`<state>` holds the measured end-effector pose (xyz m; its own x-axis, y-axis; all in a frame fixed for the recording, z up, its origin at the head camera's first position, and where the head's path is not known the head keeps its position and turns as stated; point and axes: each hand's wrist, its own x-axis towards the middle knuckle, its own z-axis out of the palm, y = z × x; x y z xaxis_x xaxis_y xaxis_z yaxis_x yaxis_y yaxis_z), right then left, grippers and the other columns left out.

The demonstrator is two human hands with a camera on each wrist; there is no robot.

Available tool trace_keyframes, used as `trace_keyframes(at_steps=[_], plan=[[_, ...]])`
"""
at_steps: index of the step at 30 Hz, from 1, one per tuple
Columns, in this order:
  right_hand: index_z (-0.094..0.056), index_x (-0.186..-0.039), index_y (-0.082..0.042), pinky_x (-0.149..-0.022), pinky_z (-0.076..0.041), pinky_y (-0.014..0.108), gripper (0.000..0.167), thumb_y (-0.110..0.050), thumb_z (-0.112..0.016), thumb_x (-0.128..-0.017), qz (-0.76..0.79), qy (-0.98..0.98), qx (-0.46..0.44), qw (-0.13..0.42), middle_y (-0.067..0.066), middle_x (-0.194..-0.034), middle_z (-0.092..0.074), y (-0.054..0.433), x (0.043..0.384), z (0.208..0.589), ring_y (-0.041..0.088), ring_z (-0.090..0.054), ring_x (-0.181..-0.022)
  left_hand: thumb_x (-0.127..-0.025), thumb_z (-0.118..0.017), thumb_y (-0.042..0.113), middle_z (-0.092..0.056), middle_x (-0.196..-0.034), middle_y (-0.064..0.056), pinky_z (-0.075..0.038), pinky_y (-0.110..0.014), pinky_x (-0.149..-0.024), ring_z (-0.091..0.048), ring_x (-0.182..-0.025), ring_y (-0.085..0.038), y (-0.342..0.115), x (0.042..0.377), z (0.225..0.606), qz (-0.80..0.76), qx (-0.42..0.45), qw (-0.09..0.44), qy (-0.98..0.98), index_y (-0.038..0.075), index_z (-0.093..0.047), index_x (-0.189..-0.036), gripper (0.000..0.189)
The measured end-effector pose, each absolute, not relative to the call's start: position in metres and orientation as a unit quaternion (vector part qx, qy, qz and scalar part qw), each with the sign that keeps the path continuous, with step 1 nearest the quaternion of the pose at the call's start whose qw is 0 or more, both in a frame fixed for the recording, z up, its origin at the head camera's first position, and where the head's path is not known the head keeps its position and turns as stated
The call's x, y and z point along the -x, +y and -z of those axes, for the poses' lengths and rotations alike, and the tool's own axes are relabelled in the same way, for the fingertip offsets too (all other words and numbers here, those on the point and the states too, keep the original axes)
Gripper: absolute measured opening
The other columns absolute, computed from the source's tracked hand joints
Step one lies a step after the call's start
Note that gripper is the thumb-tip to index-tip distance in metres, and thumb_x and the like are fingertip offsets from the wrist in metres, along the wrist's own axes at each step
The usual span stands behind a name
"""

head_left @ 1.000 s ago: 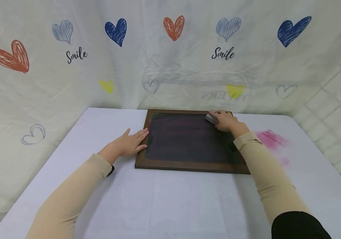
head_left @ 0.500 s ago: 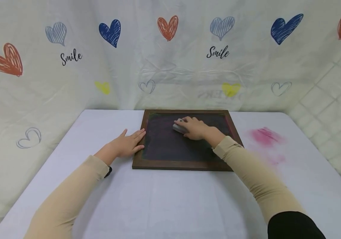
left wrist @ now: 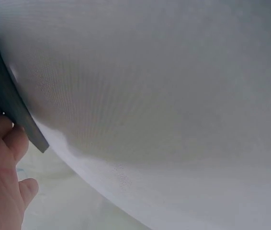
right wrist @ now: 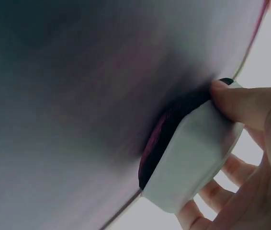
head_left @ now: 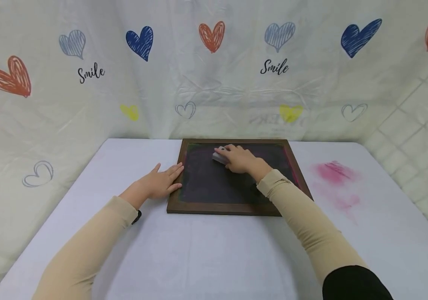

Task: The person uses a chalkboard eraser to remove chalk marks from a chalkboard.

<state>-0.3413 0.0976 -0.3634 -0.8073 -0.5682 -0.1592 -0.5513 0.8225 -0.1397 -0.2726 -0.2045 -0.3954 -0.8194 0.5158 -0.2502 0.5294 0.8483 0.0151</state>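
Observation:
A chalkboard (head_left: pixel 206 183) with a brown wooden frame lies flat on the white table. My right hand (head_left: pixel 239 159) grips a grey-white eraser (head_left: pixel 219 156) over the upper middle of the board. In the right wrist view, the thumb and fingers hold the eraser (right wrist: pixel 188 158) by its sides, its dark felt pad against the board, with pink dust on the felt. Faint pinkish smears streak the dark surface there. My left hand (head_left: pixel 159 182) rests with spread, straight fingers on the frame's left side. The left wrist view shows those fingers at the frame edge (left wrist: pixel 11 96).
Pink chalk dust (head_left: pixel 335 173) stains the white tablecloth (head_left: pixel 214 254) to the right of the board. Just behind the table hangs a pale curtain (head_left: pixel 236 87) printed with hearts and the word "Smile". My right forearm crosses the board's lower right part.
My right hand has slid the eraser leftward across the board from its upper right corner to the upper middle. The left hand stays on the frame. The head view has shifted slightly.

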Motion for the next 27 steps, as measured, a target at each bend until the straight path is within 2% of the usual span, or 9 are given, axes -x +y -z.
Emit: trace_keyframes(at_steps=[9, 18, 27], plan=[[-0.017, -0.166, -0.011, -0.107, -0.032, 0.067, 0.068, -0.013, -0.051, -0.108, 0.050, 0.985, 0.126, 0.106, 0.030, -0.163, -0.017, 0.176, 0.361, 0.362, 0.055, -0.028, -0.141, -0.112, -0.036, 0.045, -0.010, -0.171, -0.014, -0.005, -0.065, -0.120, -0.023, -0.154, -0.028, -0.205, 0.274, 0.396, 0.027, -0.273, 0.129, 0.953, 0.002, -0.013, -0.164, 0.071], [-0.005, -0.165, -0.008, -0.108, -0.029, 0.069, 0.069, -0.013, -0.046, -0.110, 0.035, 0.987, 0.129, 0.088, 0.033, -0.162, -0.015, 0.185, 0.361, 0.367, 0.056, -0.027, -0.141, -0.112, -0.037, 0.044, -0.011, -0.170, -0.014, -0.005, -0.066, -0.120, -0.022, -0.154, -0.028, -0.205, 0.273, 0.396, 0.023, -0.277, 0.125, 0.952, 0.002, -0.015, -0.164, 0.071], [-0.010, -0.166, -0.009, -0.108, -0.030, 0.068, 0.064, -0.014, -0.043, -0.111, 0.039, 0.987, 0.136, 0.071, 0.032, -0.162, -0.018, 0.191, 0.361, 0.369, 0.056, -0.025, -0.142, -0.112, -0.037, 0.044, -0.011, -0.171, -0.014, -0.006, -0.065, -0.120, -0.023, -0.154, -0.028, -0.205, 0.272, 0.395, 0.028, -0.272, 0.127, 0.953, 0.002, -0.015, -0.164, 0.071]])
